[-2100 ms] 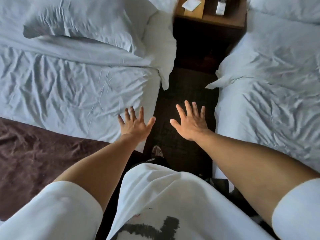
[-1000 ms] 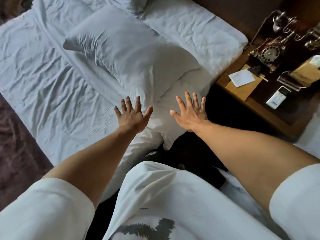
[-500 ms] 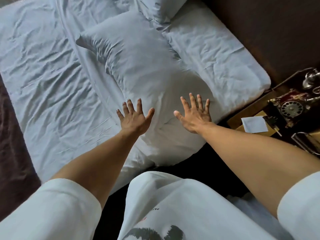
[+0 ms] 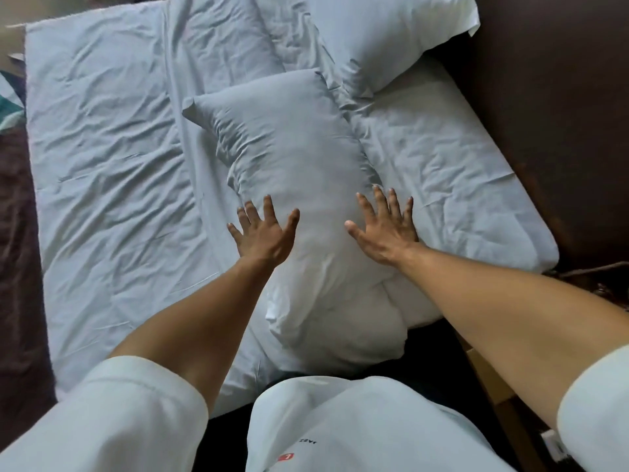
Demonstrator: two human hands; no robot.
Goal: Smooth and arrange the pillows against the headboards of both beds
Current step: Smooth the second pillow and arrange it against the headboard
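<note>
A long white pillow lies at an angle across the bed, its near end hanging over the mattress edge toward me. My left hand hovers over its left side with fingers spread, holding nothing. On the pillow's right side my right hand is likewise spread and empty. Whether either palm touches the fabric I cannot tell. A second white pillow lies at the far end, its corner against the dark brown headboard.
The bed's wrinkled white sheet spreads to the left. A dark brown blanket shows along the left edge. The wooden nightstand's edge appears at lower right beside my right arm.
My view has swung from the aisle between the beds to the left bed's head. Both open hands have come over the angled pillow; the nightstand has slid almost out of view.
</note>
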